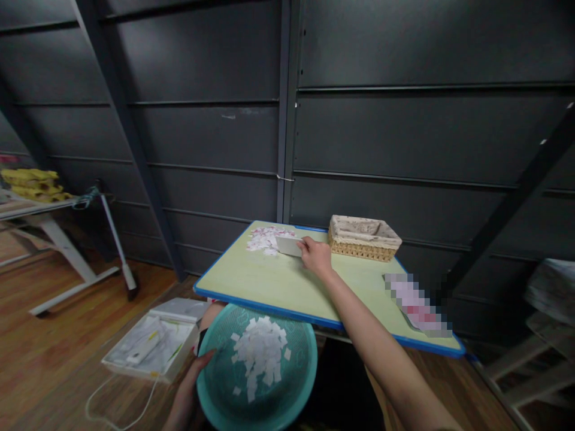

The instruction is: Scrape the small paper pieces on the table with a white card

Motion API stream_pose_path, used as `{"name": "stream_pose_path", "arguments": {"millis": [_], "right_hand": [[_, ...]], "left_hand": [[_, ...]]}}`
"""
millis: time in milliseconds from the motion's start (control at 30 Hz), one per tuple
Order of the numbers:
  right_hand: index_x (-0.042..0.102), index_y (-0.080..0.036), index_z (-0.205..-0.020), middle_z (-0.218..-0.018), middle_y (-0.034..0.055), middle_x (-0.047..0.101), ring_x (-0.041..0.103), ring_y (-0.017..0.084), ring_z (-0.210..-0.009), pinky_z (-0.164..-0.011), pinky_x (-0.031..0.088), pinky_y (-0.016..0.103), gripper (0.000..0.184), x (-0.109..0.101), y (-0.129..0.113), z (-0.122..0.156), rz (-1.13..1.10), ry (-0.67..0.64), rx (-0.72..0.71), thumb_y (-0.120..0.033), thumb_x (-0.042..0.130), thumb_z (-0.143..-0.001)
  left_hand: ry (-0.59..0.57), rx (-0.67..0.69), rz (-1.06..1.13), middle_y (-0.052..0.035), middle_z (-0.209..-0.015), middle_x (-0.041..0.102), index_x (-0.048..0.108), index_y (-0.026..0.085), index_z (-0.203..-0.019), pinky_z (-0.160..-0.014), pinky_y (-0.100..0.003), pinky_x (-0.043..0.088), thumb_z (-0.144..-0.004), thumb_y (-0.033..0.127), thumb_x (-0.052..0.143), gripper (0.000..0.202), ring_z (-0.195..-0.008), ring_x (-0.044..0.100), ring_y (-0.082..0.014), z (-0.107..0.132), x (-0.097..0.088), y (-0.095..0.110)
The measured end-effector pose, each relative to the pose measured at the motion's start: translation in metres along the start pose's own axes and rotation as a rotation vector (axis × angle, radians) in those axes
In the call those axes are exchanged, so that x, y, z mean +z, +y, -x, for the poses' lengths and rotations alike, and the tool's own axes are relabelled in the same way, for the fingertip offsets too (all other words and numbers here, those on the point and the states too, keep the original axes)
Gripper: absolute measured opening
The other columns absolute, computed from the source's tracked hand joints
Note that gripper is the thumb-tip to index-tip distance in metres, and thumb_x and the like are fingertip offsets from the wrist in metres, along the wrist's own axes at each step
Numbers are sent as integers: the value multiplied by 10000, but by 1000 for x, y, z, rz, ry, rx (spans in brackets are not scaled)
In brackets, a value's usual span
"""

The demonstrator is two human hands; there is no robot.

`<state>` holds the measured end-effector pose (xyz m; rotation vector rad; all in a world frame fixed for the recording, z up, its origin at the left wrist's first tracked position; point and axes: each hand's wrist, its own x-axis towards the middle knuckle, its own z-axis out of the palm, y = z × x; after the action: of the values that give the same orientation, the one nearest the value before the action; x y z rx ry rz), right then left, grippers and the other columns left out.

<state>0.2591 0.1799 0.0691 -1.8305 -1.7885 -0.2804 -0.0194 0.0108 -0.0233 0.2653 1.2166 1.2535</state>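
My right hand point(317, 256) grips a flat white card point(288, 246) by its right end, held just above the yellow-green tabletop. The card's left end meets a pile of small white and pinkish paper pieces point(265, 239) near the table's far left corner. Below the near table edge, my left hand point(197, 368) holds the left rim of a teal plastic basket point(309, 371), its thumb over the rim and its other fingers hidden. Many small white paper squares point(260, 350) lie inside the basket.
A wicker basket with cloth lining point(363, 248) stands at the back right of the blue-edged table point(251, 281). A blurred pinkish sheet point(415, 302) lies at its right. On the floor at left sits an open white box point(148, 347) with a cord. A dark panelled wall point(215, 137) rises behind.
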Motion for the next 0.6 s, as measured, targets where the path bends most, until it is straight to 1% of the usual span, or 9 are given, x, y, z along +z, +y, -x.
{"name": "stream_pose_path", "arguments": {"millis": [100,200,300,333,367,400,433,533,600], "right_hand": [[686,-193,-1013,-879,99,731,639,205,-771,-637,331,264,299,0,2,-3,-15,-4,38,-346,448,-919],[690,-186,-982,-888,96,726,625,205,-765,-621,317,261,285,0,7,-6,-59,35,78,-341,462,-911],[698,-182,-908,-831,82,720,608,195,-722,-597,305,255,272,3,11,-8,-161,79,76,-342,478,-898],[699,-183,-879,-800,74,715,601,190,-698,-589,306,252,270,5,11,-8,-216,88,64,-347,485,-892],[699,-185,-853,-770,65,708,594,185,-676,-583,309,249,272,8,11,-8,-283,93,46,-356,490,-886],[699,-187,-828,-745,57,702,588,180,-659,-580,316,245,275,11,10,-7,-357,92,20,-365,496,-879],[698,-189,-807,-730,51,698,585,178,-650,-583,326,243,273,15,8,-6,-432,86,-16,-373,506,-868],[698,-185,-748,-727,48,697,588,183,-665,-619,361,246,243,25,2,-7,-623,56,-119,-370,556,-816],[701,-177,-731,-727,48,697,586,186,-674,-640,375,255,227,29,-1,-12,-718,37,-131,-358,575,-785]], "left_hand": [[1,14,-7,-102,-760,794,563,56,-1234,-769,-420,584,-778,114,589,460,-785,741,-289,4,3,1],[12,-13,-2,-121,-778,793,601,46,-1183,-756,-427,587,-788,130,579,404,-781,740,-297,6,5,3],[63,-35,7,-123,-778,793,620,51,-1158,-755,-422,586,-790,132,573,379,-766,741,-293,4,5,2],[76,-37,6,-121,-770,793,615,50,-1166,-760,-418,585,-789,129,576,388,-763,741,-291,2,3,1],[60,-27,1,-120,-775,793,607,51,-1178,-765,-414,583,-781,138,593,406,-763,741,-290,1,2,0],[15,-18,-3,-124,-812,795,587,55,-1207,-780,-414,578,-773,151,616,446,-784,740,-291,-1,0,-1],[3,-31,-1,-120,-809,796,580,59,-1215,-783,-410,577,-761,158,634,469,-789,740,-290,-3,-2,-2],[-5,-35,7,-118,-794,796,551,60,-1250,-792,-422,572,-747,166,654,524,-823,736,-300,-5,-5,-4],[-9,-36,14,-126,-773,794,548,43,-1249,-792,-435,570,-753,176,647,523,-832,734,-312,-4,-4,-3]]}}
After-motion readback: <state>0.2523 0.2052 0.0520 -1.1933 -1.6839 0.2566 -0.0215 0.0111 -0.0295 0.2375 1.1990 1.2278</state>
